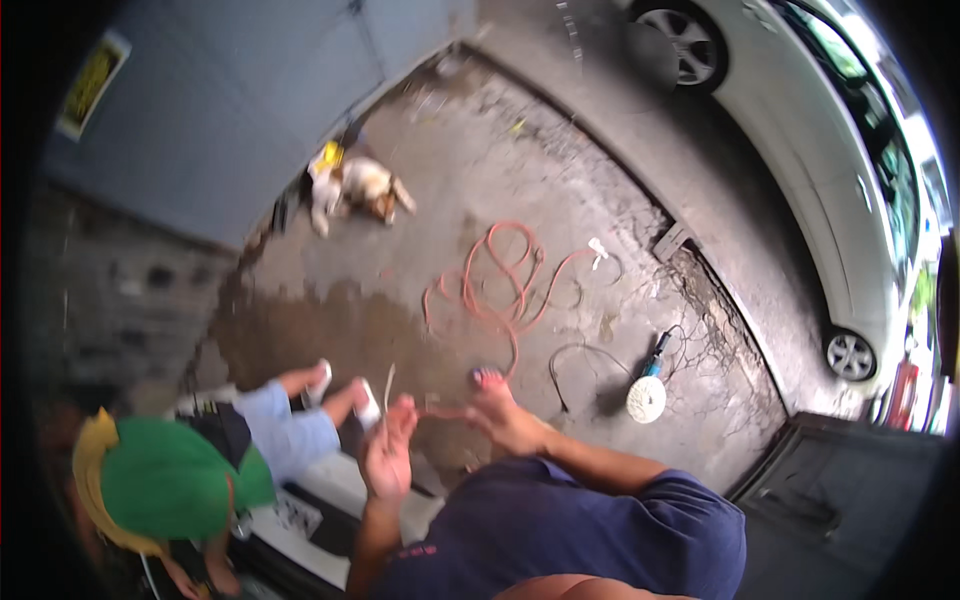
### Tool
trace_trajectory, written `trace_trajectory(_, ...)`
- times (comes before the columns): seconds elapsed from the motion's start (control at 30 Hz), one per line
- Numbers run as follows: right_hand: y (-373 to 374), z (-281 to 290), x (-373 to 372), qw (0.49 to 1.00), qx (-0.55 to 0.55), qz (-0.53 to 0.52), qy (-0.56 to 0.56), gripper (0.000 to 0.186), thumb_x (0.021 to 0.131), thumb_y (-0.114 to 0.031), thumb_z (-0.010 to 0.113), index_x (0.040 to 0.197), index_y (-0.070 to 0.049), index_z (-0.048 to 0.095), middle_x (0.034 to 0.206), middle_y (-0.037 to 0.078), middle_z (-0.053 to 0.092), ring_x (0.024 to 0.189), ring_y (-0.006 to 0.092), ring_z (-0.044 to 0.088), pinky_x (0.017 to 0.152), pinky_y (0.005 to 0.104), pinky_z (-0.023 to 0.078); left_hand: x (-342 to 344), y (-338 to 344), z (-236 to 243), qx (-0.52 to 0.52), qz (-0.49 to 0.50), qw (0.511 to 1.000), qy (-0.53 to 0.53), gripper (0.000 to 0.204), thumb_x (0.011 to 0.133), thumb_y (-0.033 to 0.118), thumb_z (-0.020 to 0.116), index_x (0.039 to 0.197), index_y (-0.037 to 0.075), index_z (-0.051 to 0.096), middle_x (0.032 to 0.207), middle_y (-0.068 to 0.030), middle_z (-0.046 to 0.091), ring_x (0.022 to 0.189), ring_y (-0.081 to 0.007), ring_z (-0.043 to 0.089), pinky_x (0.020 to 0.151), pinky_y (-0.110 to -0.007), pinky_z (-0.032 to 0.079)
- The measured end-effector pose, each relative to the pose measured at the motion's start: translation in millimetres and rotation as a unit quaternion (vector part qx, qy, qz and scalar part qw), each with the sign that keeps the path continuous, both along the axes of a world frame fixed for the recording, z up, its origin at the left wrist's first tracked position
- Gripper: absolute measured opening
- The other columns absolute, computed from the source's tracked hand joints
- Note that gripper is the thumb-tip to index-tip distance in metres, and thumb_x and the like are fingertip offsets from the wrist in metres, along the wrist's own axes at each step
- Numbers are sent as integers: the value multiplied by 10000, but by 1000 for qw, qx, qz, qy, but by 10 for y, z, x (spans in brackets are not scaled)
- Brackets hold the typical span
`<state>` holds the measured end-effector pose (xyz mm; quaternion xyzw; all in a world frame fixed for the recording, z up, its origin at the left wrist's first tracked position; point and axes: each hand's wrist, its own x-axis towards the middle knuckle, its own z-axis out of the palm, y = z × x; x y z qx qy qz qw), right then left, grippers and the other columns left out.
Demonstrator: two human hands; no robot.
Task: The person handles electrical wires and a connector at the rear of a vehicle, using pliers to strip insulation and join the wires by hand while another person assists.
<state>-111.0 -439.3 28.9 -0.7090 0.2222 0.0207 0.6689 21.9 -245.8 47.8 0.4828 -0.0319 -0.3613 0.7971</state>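
My left hand [388, 455] is closed in a pinch, and a thin pale strip [389, 388] sticks up at its fingertips. Just to the right, my right hand [508, 418] has its fingers closed on an orange cord [515, 352]. A short orange-brown stretch, blurred, spans the gap between the two hands. From my right hand the cord runs forward to loose loops on the concrete floor. A small dark blue thing shows at my right fingertips; its kind cannot be made out.
A teal polisher [654, 362] with a round white pad lies on the floor [600, 440] at right. A person [165, 480] in green and yellow is close on my left. A white-brown dog [368, 185] lies by the grey wall. A white car [815, 170] stands right, a dark cabinet [830, 490] nearer.
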Motion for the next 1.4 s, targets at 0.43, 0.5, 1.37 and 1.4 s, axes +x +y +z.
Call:
trace_trajectory(0.43, -312, 1344, 810, 913, -318, 222, -126, 354, 842, -43, 725, 1194, -24, 693, 946, 175, 732, 772, 344, 722, 672, 409, 565, 109, -251, 415, -91, 48, 988, -118, 297, 1059, 138, 456, 918, -33, 653, 1473, -241, 528, 1278, -273, 583, 1078, -397, 426)
trace_trajectory(0.5, -191, 1375, 841, 906, -333, 216, -148, 315, 836, -93, 708, 1149, -54, 697, 879, 129, 713, 695, 347, 707, 612, 435, 554, 28, -200, 545, -93, 52, 993, -56, 288, 1063, 136, 463, 1045, -56, 678, 1471, -235, 535, 1270, -228, 582, 1042, -350, 451)
trace_trajectory(1.37, -324, 1475, 106, 990, -65, -66, 102, 238, 1074, -266, 555, 958, -63, 603, 585, -87, 400, 419, 9, 325, 359, 221, 241, -974, 813, 554, 322, 126, 847, -404, 175, 988, 70, 488, 909, -19, 616, 875, -149, 624, 751, -236, 614, 699, -362, 484)
trace_trajectory(1.4, -202, 1406, 162, 998, -47, -16, 50, 223, 1063, -266, 583, 1013, -52, 622, 589, -86, 409, 430, 9, 350, 365, 225, 259, -921, 689, 655, 309, 109, 851, -411, 224, 1010, 83, 453, 867, -8, 599, 849, -117, 600, 718, -155, 575, 689, -306, 447)
